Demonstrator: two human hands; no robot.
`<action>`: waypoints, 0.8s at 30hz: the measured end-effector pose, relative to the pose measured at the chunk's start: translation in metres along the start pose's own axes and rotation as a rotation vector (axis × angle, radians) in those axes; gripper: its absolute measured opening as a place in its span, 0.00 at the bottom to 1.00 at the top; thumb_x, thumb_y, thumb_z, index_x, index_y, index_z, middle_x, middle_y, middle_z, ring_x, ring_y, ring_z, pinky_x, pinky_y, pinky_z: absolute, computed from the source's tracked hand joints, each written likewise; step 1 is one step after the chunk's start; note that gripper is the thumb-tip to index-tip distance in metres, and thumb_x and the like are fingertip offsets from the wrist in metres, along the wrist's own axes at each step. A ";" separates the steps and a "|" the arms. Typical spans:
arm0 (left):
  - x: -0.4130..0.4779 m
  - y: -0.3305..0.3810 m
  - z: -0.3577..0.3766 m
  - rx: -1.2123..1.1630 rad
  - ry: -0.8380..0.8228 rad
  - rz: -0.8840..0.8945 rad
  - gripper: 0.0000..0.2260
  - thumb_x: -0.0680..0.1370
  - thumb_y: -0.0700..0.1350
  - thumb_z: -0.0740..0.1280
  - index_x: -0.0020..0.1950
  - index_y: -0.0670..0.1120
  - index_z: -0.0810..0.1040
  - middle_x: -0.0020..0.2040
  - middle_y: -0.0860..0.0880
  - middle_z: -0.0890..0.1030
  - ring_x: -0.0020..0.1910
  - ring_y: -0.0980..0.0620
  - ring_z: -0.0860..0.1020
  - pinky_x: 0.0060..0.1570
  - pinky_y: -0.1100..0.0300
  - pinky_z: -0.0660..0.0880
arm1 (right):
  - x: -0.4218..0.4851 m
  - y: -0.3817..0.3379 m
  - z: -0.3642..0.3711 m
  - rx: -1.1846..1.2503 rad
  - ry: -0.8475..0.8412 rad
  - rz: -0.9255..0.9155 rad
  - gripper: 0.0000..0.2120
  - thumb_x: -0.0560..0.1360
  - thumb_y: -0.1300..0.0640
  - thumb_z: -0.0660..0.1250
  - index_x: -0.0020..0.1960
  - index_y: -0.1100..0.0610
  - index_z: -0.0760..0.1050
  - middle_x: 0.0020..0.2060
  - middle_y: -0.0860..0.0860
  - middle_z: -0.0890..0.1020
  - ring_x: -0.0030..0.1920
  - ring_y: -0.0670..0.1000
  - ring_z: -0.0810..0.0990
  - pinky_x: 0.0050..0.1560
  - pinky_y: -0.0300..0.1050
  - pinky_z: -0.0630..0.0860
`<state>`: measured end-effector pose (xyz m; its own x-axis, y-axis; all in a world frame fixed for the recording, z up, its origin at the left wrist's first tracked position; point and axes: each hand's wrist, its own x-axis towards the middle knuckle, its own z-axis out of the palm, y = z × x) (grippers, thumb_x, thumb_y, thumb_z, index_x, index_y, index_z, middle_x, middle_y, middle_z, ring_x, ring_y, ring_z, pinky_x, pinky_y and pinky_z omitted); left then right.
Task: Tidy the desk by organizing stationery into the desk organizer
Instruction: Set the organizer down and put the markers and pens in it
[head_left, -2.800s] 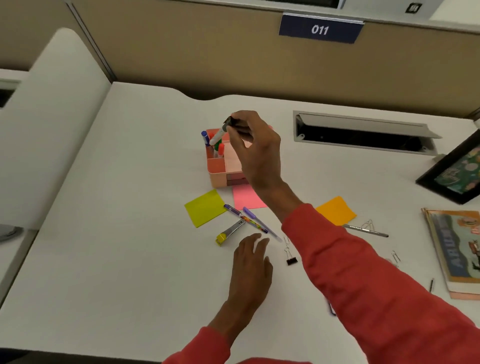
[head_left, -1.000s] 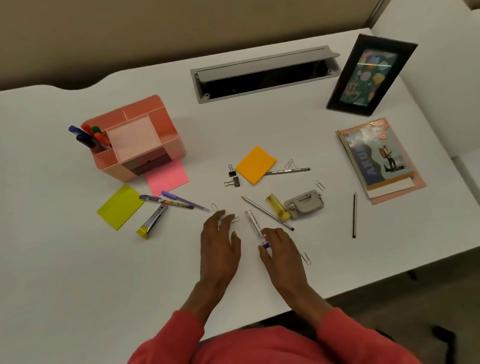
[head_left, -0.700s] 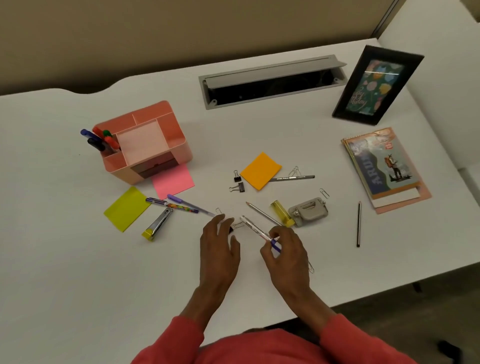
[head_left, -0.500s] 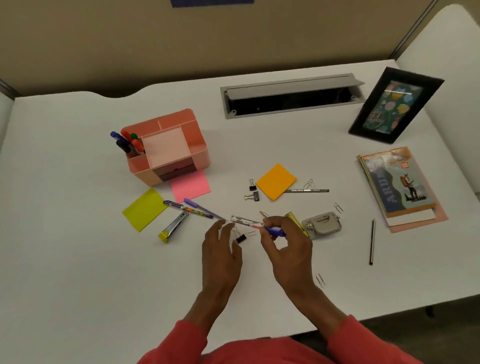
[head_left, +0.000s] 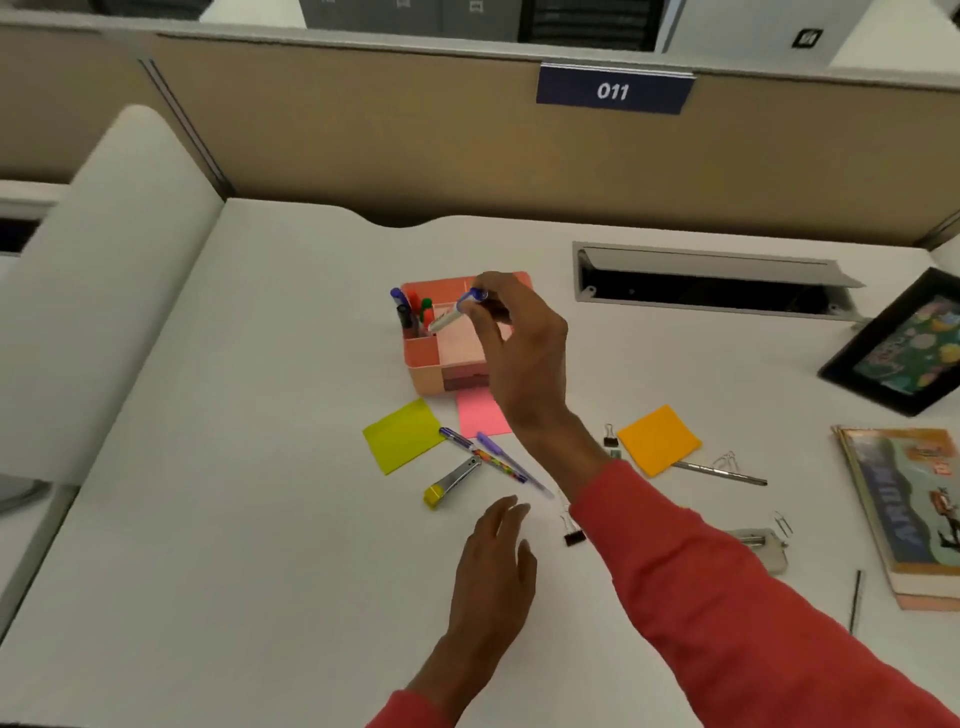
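The person wears a long-sleeved top of plain coral-red cloth. The right sleeve (head_left: 727, 613) shows soft folds and ends near the wrist; only the cuff end of the left sleeve (head_left: 410, 713) shows. The left hand (head_left: 493, 566) and right hand (head_left: 524, 358) are bare.

Organizer (head_left: 423, 364) on desk (head_left: 260, 519); markers (head_left: 410, 309) in its left compartment; pens (head_left: 491, 458) before it; book (head_left: 914, 509) far right.

The right hand (head_left: 519, 343) is stretched forward, a slim white blue-capped pen (head_left: 453, 315) pinched in its fingertips (head_left: 485, 312), while the left hand (head_left: 493, 561) is held flat with fingers straight.
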<state>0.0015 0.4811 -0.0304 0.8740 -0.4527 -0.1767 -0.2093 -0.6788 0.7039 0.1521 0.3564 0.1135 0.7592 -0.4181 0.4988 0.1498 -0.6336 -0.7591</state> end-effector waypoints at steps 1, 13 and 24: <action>-0.001 -0.001 0.000 -0.005 0.003 0.010 0.21 0.81 0.44 0.61 0.74 0.54 0.69 0.76 0.55 0.68 0.75 0.57 0.66 0.73 0.63 0.63 | 0.007 0.002 0.009 -0.016 -0.004 -0.015 0.09 0.78 0.62 0.71 0.58 0.61 0.79 0.49 0.52 0.85 0.48 0.50 0.83 0.52 0.45 0.81; 0.008 -0.020 -0.016 -0.100 0.029 0.004 0.20 0.81 0.45 0.61 0.74 0.56 0.69 0.77 0.57 0.65 0.75 0.58 0.65 0.71 0.67 0.60 | 0.033 0.024 0.079 -0.215 -0.246 -0.111 0.04 0.79 0.60 0.68 0.52 0.57 0.74 0.42 0.53 0.82 0.42 0.53 0.80 0.43 0.52 0.78; 0.017 -0.026 -0.034 -0.075 0.211 0.099 0.19 0.78 0.39 0.64 0.69 0.51 0.74 0.75 0.52 0.67 0.77 0.55 0.62 0.74 0.63 0.60 | 0.024 0.054 0.094 -0.304 -0.363 -0.143 0.03 0.77 0.64 0.69 0.48 0.62 0.82 0.49 0.55 0.80 0.52 0.52 0.75 0.50 0.34 0.69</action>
<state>0.0367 0.5111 -0.0280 0.9248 -0.3785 0.0380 -0.2722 -0.5885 0.7613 0.2374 0.3733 0.0454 0.9242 -0.0939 0.3701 0.1178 -0.8519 -0.5104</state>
